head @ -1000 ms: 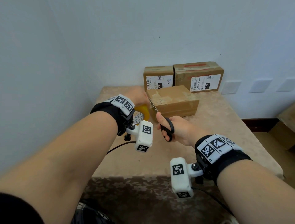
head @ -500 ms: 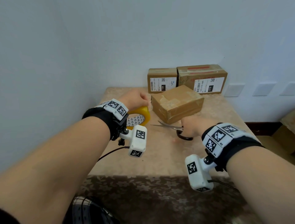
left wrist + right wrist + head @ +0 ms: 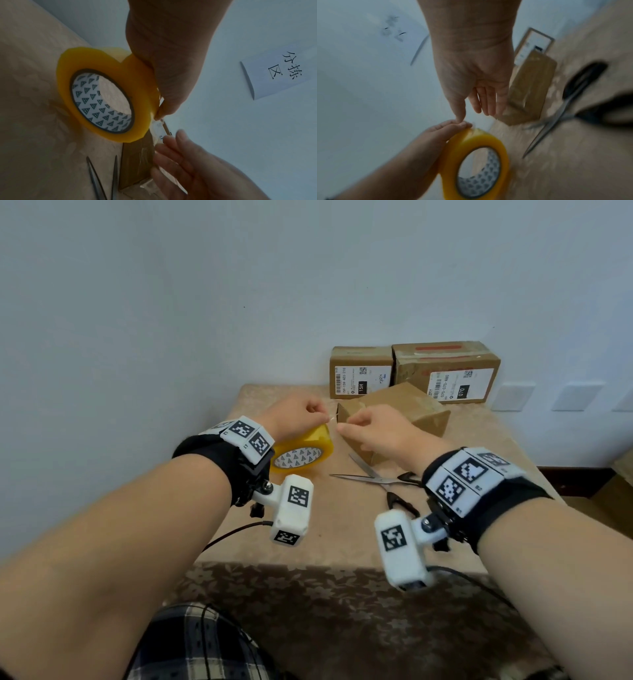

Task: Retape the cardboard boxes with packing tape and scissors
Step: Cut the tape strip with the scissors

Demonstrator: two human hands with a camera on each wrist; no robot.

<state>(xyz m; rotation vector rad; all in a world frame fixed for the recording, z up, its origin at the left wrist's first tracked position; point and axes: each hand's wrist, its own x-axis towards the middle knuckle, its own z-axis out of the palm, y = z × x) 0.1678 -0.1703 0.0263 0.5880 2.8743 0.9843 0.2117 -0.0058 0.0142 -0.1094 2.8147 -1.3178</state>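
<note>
My left hand (image 3: 317,417) grips the yellow packing tape roll (image 3: 305,448) from above; the roll stands on edge on the table, left of the near cardboard box (image 3: 416,409). My right hand (image 3: 342,428) reaches across to the roll and pinches the clear free end of the tape (image 3: 158,128) between thumb and forefinger, right by my left fingertips (image 3: 453,124). The scissors (image 3: 378,478) lie on the table with blades apart, under my right wrist. In the left wrist view the roll (image 3: 102,92) sits against the box corner (image 3: 137,155).
Two more labelled cardboard boxes (image 3: 361,371) (image 3: 445,369) stand against the back wall. The beige table (image 3: 342,535) ends at a front edge near my wrists. A white paper sign (image 3: 278,73) hangs on the wall.
My right hand has laid the scissors down on the table and moved left to the tape end. My left hand has kept its hold on the roll.
</note>
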